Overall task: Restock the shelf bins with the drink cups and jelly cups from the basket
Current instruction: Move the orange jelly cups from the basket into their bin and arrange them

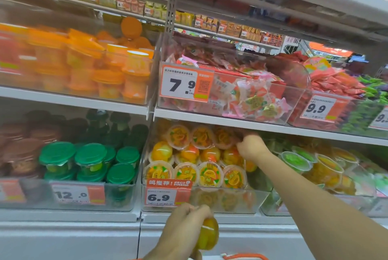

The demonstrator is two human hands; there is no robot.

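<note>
My left hand (184, 222) grips a yellow-orange jelly cup (207, 235) in front of the lower shelf edge. My right hand (251, 147) reaches into the clear bin (241, 199) with the 6.9 price tag, its fingers curled at the top row of stacked orange jelly cups (201, 137); whether they hold a cup is hidden. The bin holds several rows of these cups. An orange basket handle (245, 256) shows at the bottom edge.
Green-lidded drink cups (90, 159) fill the bin to the left, brown-lidded ones beyond. Orange cups (109, 66) stack on the upper shelf left, wrapped sweets (252, 96) upper right. Green and yellow jelly cups (315, 163) sit in the bin to the right.
</note>
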